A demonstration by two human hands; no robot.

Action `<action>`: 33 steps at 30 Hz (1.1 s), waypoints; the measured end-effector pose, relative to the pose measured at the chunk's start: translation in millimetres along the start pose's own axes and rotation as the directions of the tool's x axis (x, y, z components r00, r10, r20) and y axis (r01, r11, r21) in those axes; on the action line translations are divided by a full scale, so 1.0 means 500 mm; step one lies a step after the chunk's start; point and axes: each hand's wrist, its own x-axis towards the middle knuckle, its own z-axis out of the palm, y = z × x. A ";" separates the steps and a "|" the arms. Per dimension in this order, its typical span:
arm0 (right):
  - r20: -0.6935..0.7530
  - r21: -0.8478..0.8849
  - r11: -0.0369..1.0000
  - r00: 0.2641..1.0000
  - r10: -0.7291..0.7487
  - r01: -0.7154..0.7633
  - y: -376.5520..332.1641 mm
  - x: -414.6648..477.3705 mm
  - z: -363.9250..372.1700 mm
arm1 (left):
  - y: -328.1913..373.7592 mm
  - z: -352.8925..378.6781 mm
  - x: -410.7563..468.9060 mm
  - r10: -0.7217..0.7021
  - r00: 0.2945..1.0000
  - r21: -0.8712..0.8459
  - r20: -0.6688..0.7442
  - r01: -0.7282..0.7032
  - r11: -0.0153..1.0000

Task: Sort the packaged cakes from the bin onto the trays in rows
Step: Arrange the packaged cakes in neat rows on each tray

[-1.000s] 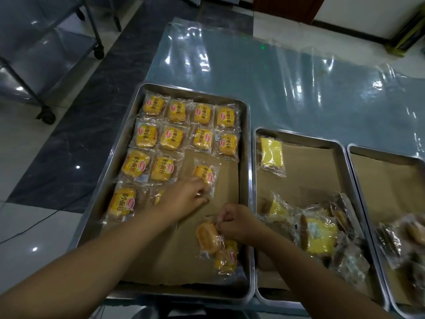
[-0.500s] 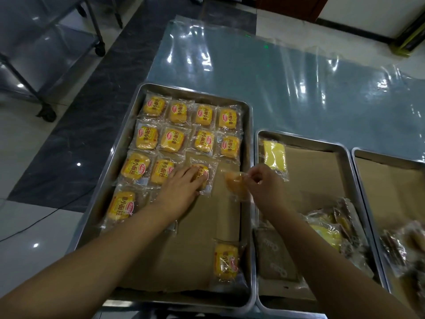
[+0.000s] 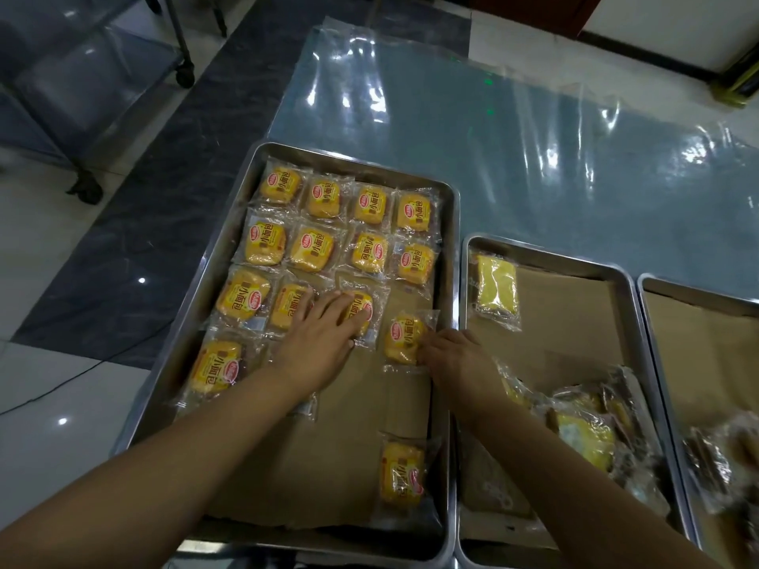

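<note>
The surface [image 3: 534, 129], covered with clear film, carries three metal trays. The left tray [image 3: 454, 240] holds yellow packaged cakes [image 3: 324, 197] in rows of four on brown paper. The middle tray [image 3: 554, 257] holds a loose heap of packets [image 3: 587, 437]. The left hand [image 3: 324, 342] lies flat, with straight fingers, on the third cake [image 3: 363, 308] of the third row. The right hand [image 3: 456, 359] pinches the edge of the fourth cake [image 3: 404, 336], which lies just beside the third, a little lower

A wheeled metal cart [image 3: 90, 88] stands on the tiled floor [image 3: 143, 223] beside the plastic-covered table [image 3: 534, 158].
</note>
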 end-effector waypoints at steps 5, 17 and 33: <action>-0.005 -0.055 0.995 0.997 0.077 -0.078 -0.010 0.022 -0.006 | -0.001 0.001 0.001 -0.003 1.000 -0.017 -0.006 0.003 1.000; 0.100 -0.038 0.986 0.981 0.168 -0.165 -0.029 0.067 0.032 | -0.005 0.004 -0.006 0.024 1.000 0.039 -0.014 -0.023 0.999; 0.572 -0.080 0.991 0.819 -0.046 0.111 -0.090 -0.071 -0.010 | 0.000 -0.013 -0.145 -0.060 0.993 0.000 -0.105 0.060 0.998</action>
